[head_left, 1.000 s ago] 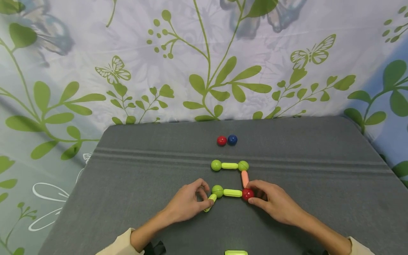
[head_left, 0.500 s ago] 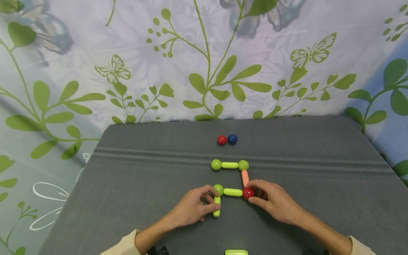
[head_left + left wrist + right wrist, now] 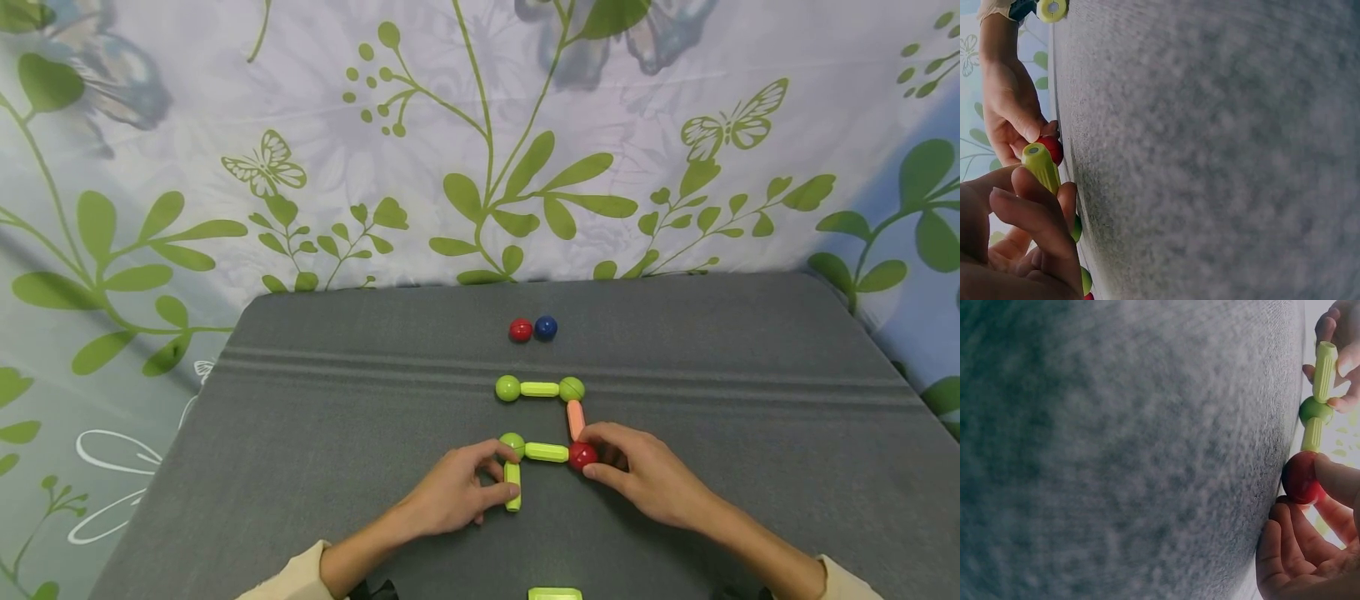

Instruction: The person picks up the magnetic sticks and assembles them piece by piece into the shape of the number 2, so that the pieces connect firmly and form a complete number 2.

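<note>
In the head view, my left hand (image 3: 461, 490) holds a short yellow-green rod (image 3: 513, 482) between thumb and fingers, its index fingertip at the green ball (image 3: 512, 445). The rod points from that ball toward me; a small grey disc shows in its free end in the left wrist view. A second yellow-green rod (image 3: 547, 452) links the green ball to a red ball (image 3: 582, 457). My right hand (image 3: 648, 479) pinches this red ball between thumb and fingers. From it an orange rod (image 3: 576, 420) runs back to another green ball (image 3: 572, 389), joined by a rod (image 3: 539, 389) to a green end ball (image 3: 507, 388).
A loose red ball (image 3: 521, 330) and a blue ball (image 3: 546, 328) sit side by side farther back. One more yellow-green rod (image 3: 555, 594) lies at the near edge of the view. The grey cloth-covered table (image 3: 337, 400) ends at a leaf-printed curtain (image 3: 420, 167).
My left hand has swung the near rod from a slant to the left to nearly straight toward me, most of it in the first half second. The right hand stays at the red ball.
</note>
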{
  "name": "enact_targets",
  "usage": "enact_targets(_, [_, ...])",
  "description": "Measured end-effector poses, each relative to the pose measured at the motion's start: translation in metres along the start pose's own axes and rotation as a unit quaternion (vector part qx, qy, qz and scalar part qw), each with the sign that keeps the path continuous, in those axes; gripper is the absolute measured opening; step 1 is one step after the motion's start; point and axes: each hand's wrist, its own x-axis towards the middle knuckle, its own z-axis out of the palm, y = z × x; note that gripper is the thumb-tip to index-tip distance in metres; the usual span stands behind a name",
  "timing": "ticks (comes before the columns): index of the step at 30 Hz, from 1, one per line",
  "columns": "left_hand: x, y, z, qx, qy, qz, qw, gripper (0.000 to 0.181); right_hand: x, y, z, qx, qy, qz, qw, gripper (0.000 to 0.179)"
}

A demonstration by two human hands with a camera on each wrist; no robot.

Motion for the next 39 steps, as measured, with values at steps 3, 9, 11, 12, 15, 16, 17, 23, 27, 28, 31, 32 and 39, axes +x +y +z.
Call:
enact_targets(3, [-0.0002,-0.0001,-0.0003,0.001,0.000,0.000,1.0000,0.030,-0.0003,-0.0009,-0.0008,0.004,-0.001,-0.002,1.0000,0.024])
enact_targets(9, [-0.0014,0.0002,-0.0005,0.001,0.000,0.003,1.0000,0.030,-0.0001,-0.0015,-0.0013,0.005,0.000,-0.004,1.0000,0.023])
enact_targets(11, [-0.0015,0.0001,-0.0002,0.001,0.000,0.005,1.0000,0.030,-0.0001,-0.0016,-0.0015,0.006,0.000,-0.004,1.0000,0.023])
enact_targets(12, [-0.0015,-0.0001,0.0000,0.003,0.000,0.006,1.0000,0.031,-0.0001,-0.0016,-0.0015,0.006,0.001,-0.005,1.0000,0.023])
enact_targets(15, [-0.0015,0.0000,0.0006,0.004,-0.001,0.010,0.9999,0.035,0.0000,-0.0015,-0.0016,0.005,0.000,-0.003,1.0000,0.023])
enact_targets(16, [-0.0014,-0.0001,0.0008,0.005,-0.002,0.010,0.9999,0.036,0.0001,-0.0013,-0.0016,0.003,0.000,-0.003,1.0000,0.024])
enact_targets(17, [-0.0014,0.0000,0.0010,0.007,-0.001,0.009,0.9999,0.036,0.0002,-0.0012,-0.0015,0.002,0.000,-0.001,1.0000,0.024])
enact_targets(23, [-0.0010,0.0000,0.0011,0.039,0.012,0.009,0.9991,0.036,0.0005,-0.0017,-0.0013,-0.002,-0.002,0.007,1.0000,0.026])
enact_targets(27, [-0.0013,-0.0004,0.0011,0.051,0.015,0.017,0.9984,0.035,0.0002,-0.0016,-0.0014,-0.003,0.001,0.002,1.0000,0.025])
enact_targets(28, [-0.0014,-0.0007,0.0012,0.054,0.015,0.019,0.9982,0.035,0.0001,-0.0016,-0.0014,-0.004,0.001,0.001,1.0000,0.025])
enact_targets(31, [-0.0019,-0.0013,0.0014,0.064,0.014,0.022,0.9976,0.035,0.0001,-0.0010,-0.0010,-0.006,0.001,0.003,1.0000,0.025])
enact_targets(32, [-0.0021,-0.0015,0.0014,0.067,0.014,0.021,0.9974,0.035,0.0001,-0.0008,-0.0007,-0.007,0.001,0.005,1.0000,0.026])
enact_targets(39, [-0.0026,-0.0020,0.0012,0.070,0.008,0.021,0.9973,0.032,-0.0001,-0.0001,0.0008,-0.009,-0.003,0.010,0.9999,0.027])
